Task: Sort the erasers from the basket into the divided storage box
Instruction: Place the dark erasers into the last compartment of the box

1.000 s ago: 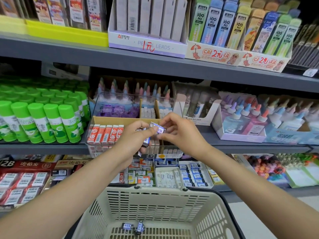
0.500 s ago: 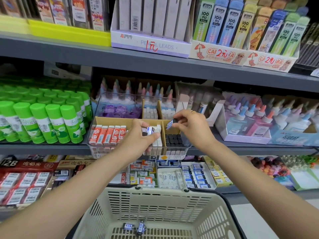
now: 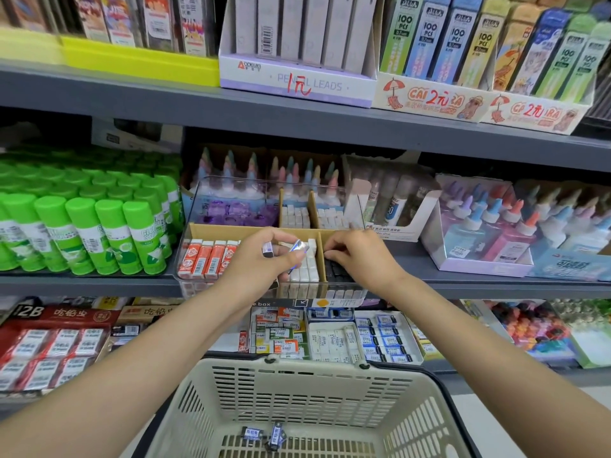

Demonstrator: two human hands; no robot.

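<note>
**Erasers being sorted into divided box on shelf**

Clear divided storage box (image 3: pixel 195 223) is being kept on the middle shelf (image 3: pixel 99 282), btwn green glue sticks (image 3: pixel 109 233) on the left and glue bottles (image 3: pixel 489 226) on the right. Cardboard dividers are splitting it into compartments: red-wrapped erasers (image 3: pixel 206 259) front-left, white erasers (image 3: pixel 307 266) front-centre, black erasers (image 3: pixel 334 269) front-right.

Left hand (image 3: pixel 261 262) is being held over the front-centre compartment, fingers curled round a few small wrapped erasers (image 3: pixel 299 247); one blue-and-silver piece is being pinched at the fingertips, a dark one is sticking out above the thumb.

Right hand (image 3: pixel 357 256) is being lowered onto the front-right compartment, fingertips bent down and touching the black erasers; whether anything is being gripped underneath – can't tell.

Beige basket (image 3: pixel 297 385) is being seen at the bottom, w/ two wrapped erasers (image 3: pixel 264 434) lying on its floor, touching each other.
</note>
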